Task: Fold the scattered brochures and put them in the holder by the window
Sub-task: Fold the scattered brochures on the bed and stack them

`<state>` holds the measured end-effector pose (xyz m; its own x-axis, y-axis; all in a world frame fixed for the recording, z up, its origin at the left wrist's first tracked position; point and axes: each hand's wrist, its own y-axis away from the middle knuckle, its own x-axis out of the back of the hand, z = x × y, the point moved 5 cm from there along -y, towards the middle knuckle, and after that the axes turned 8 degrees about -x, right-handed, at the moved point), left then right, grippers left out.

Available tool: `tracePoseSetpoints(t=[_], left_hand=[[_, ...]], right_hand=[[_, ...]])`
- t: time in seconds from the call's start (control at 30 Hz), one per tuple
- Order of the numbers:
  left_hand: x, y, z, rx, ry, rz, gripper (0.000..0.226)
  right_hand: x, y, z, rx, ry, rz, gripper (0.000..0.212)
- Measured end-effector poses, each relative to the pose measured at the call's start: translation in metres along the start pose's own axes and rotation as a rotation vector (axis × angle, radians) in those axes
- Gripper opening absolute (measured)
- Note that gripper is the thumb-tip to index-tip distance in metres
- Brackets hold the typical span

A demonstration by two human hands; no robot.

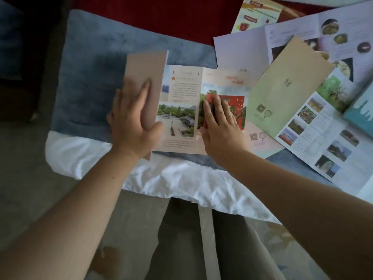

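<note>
A tan brochure (181, 110) with photos and text lies spread on a blue cushion (88, 81). Its left panel (147, 67) is raised and turned partly over the middle. My left hand (133, 120) holds that panel, fingers flat on its plain back and thumb at its lower edge. Flat fingers of my right hand (220, 122) press on the red picture of the right panel. Several unfolded brochures (314, 93) lie scattered to the right, a green one (282, 91) on top. No holder is in view.
The cushion lies on a white sheet (181, 180) at the edge of a bed. A red cover (181, 19) shows behind the cushion. My legs and a grey floor (40, 188) are below.
</note>
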<state>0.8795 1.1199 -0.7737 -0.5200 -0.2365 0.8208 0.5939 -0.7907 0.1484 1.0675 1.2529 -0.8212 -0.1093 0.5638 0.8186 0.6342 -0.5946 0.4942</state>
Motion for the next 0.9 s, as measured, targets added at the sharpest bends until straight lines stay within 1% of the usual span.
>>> tracePoseSetpoints(t=[0.07, 0.13, 0.23, 0.3, 0.4, 0.47, 0.57, 0.73, 0.9], left_hand=[[-0.017, 0.002, 0.018, -0.016, -0.046, -0.09, 0.093], [-0.034, 0.003, 0.032, 0.01, -0.069, -0.137, 0.092], [-0.057, 0.001, 0.042, 0.077, -0.058, -0.145, 0.087], [-0.071, -0.003, 0.044, 0.102, -0.1, -0.16, 0.086], [-0.088, -0.007, 0.043, 0.123, -0.2, -0.195, 0.087], [-0.096, -0.008, 0.041, 0.119, -0.232, -0.209, 0.089], [-0.101, -0.005, 0.038, 0.087, -0.247, -0.208, 0.091], [-0.105, -0.005, 0.038, 0.054, -0.271, -0.19, 0.092], [-0.098, -0.004, 0.038, 0.014, -0.149, -0.122, 0.098]], right_hand=[[0.0, 0.001, -0.001, 0.024, -0.027, 0.044, 0.064], [-0.001, 0.003, 0.003, 0.024, 0.001, 0.059, 0.066], [0.001, 0.007, 0.013, 0.025, 0.099, 0.079, 0.067], [0.001, 0.01, 0.022, 0.035, 0.142, 0.084, 0.068], [0.0, 0.014, 0.036, -0.015, 0.147, 0.065, 0.07], [-0.001, 0.018, 0.041, -0.025, 0.105, 0.063, 0.072], [-0.002, 0.023, 0.045, -0.028, 0.045, 0.079, 0.071], [-0.006, 0.026, 0.043, -0.066, 0.045, 0.107, 0.071], [-0.007, 0.018, 0.027, -0.126, -0.038, 0.144, 0.078]])
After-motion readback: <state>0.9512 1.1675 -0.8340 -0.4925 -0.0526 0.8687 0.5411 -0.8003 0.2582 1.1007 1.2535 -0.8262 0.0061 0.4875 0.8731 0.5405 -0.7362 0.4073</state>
